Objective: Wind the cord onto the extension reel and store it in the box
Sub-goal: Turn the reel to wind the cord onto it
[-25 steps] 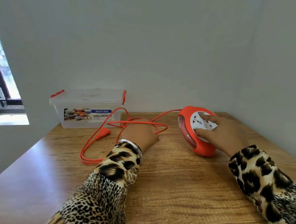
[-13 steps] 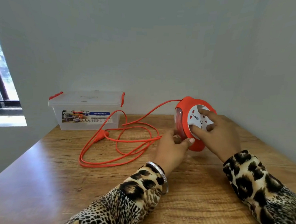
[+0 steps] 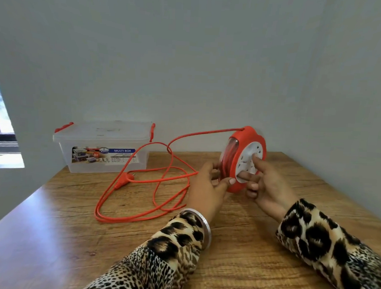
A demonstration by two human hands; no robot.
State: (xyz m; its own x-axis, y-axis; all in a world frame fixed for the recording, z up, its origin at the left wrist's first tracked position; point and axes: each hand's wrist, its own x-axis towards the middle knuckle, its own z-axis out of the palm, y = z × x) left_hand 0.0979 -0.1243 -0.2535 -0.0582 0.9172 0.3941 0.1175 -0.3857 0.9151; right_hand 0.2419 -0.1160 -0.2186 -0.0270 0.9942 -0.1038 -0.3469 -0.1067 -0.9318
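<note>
Since a second ago the reel has been tipped from lying slanted on the table to standing on edge, white socket face turned toward the person; the left hand, which then lay on the loose cord, has come across to the reel; against half a second ago little has changed beyond the reel sitting more upright and the grip closing in. The left hand now grips the reel's near lower rim, thumb on the red front edge and fingers curled behind the clear side; the right hand holds the socket face, forefinger stretched up onto the white disc, thumb across its lower part, the other fingers curled under the red rim. Both forearms reach forward in leopard-print sleeves, a bangle on the left wrist. The cord leaves the reel's top and lies in slack loops on the table, its plug just before the box; the box stands shut at the table's far left, well apart from the reel.
</note>
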